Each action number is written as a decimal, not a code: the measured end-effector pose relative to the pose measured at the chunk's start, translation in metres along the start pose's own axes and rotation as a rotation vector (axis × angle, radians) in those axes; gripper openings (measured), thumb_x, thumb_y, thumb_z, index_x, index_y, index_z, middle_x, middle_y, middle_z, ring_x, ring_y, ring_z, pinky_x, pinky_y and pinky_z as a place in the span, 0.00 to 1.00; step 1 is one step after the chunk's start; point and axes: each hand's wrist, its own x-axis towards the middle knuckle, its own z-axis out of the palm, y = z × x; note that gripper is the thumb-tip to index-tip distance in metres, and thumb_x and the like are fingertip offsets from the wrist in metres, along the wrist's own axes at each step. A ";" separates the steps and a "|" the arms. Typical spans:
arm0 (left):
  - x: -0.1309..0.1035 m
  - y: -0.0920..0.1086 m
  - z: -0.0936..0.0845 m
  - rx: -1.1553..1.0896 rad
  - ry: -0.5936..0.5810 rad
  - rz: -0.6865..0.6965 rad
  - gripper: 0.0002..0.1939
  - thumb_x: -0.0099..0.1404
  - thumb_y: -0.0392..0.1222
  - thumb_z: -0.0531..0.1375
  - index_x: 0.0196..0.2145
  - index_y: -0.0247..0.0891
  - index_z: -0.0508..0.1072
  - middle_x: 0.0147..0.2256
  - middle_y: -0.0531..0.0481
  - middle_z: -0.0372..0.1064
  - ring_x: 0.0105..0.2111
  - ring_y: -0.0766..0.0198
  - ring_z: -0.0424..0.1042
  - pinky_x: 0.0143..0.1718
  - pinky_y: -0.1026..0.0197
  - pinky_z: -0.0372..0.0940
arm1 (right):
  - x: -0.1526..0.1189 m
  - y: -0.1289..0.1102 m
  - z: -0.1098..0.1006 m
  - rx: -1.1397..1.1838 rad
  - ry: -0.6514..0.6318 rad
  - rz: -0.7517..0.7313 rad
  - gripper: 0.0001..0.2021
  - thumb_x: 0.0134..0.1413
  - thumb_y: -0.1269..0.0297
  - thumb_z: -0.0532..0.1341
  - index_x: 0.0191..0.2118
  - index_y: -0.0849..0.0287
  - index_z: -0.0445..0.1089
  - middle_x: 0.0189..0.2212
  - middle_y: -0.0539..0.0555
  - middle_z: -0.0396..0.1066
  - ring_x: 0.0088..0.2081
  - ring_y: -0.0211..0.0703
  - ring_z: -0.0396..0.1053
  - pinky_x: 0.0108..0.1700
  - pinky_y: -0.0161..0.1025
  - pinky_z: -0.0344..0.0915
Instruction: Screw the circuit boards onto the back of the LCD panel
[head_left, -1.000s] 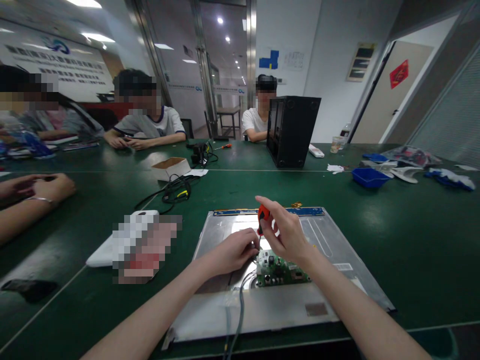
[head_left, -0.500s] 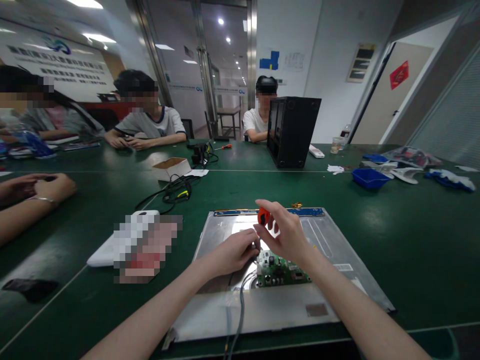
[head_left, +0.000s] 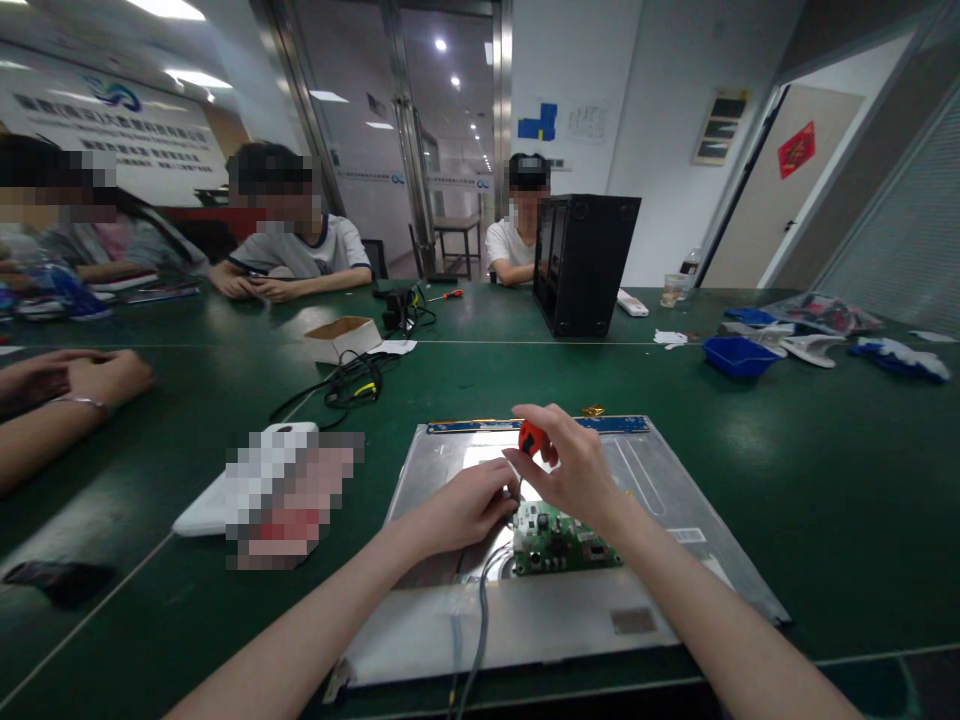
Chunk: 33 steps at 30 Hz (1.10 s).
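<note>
A flat silver metal panel (head_left: pixel 555 620) lies on the green table, with a green circuit board (head_left: pixel 555 545) on its middle and a blue strip (head_left: pixel 615 424) along its far edge. My right hand (head_left: pixel 566 460) holds a screwdriver by its red and black handle (head_left: pixel 529 438), upright over the board's upper left corner. Beside the shaft, my left hand (head_left: pixel 480 500) has its fingers pinched together at that corner; what is between them is hidden. A grey cable (head_left: pixel 482 610) runs from near the board over the panel's front edge.
Left of the panel lie a white device (head_left: pixel 206 500) and a blurred pinkish item (head_left: pixel 300 510). Beyond are black cables (head_left: pixel 349 380), an open box (head_left: pixel 343 338), a black case (head_left: pixel 589 265) and a blue tray (head_left: pixel 739 357). Another person's hands (head_left: pixel 105 385) are at left; people sit opposite.
The red handle has turned and tilted slightly in my right hand, whose fingers have shifted a little around it. My left hand has stayed in place.
</note>
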 end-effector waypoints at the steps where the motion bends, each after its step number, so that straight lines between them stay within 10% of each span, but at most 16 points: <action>1: 0.000 0.000 0.000 0.000 -0.002 0.004 0.05 0.65 0.34 0.54 0.37 0.37 0.69 0.37 0.47 0.70 0.35 0.59 0.69 0.38 0.58 0.65 | 0.000 0.000 -0.001 0.009 -0.010 0.006 0.15 0.62 0.62 0.57 0.53 0.55 0.60 0.30 0.48 0.65 0.23 0.33 0.58 0.25 0.32 0.59; 33: -0.001 0.002 -0.003 -0.042 -0.006 0.009 0.08 0.66 0.32 0.51 0.40 0.37 0.69 0.41 0.45 0.69 0.40 0.57 0.69 0.44 0.55 0.66 | 0.000 -0.001 -0.002 0.090 -0.026 0.010 0.20 0.60 0.71 0.54 0.57 0.56 0.58 0.34 0.51 0.67 0.25 0.34 0.62 0.25 0.32 0.61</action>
